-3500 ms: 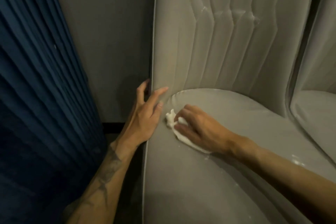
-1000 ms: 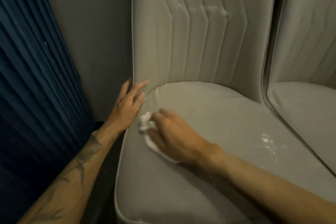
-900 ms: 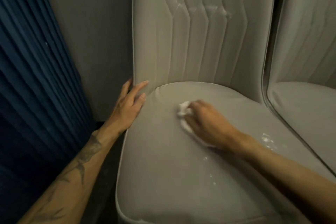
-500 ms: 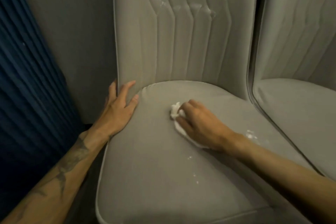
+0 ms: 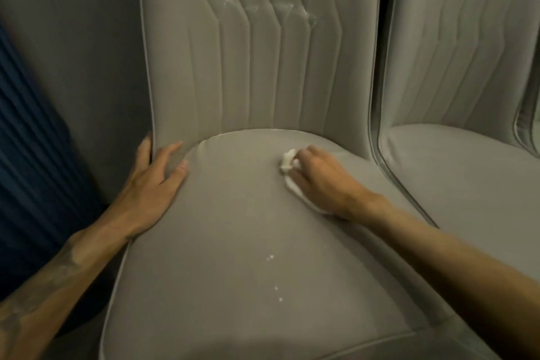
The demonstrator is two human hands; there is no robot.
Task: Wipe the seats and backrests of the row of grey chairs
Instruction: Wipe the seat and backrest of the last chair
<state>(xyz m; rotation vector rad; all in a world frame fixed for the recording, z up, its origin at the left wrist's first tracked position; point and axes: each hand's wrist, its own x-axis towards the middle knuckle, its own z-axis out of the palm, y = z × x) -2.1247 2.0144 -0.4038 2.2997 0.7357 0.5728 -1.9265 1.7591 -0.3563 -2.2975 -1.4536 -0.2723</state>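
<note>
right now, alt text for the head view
A right hand holds a crumpled white cloth against the grey chair seat near the backrest, while the left hand rests flat on the seat's left edge. White specks dot the seat; another grey chair stands beside it.

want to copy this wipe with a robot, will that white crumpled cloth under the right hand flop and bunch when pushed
Probably floppy: the small white crumpled cloth bunches ahead of the right hand and flattens beneath it. Likely light, being thin and small. It may slide easily on the smooth grey chair seat.
</note>
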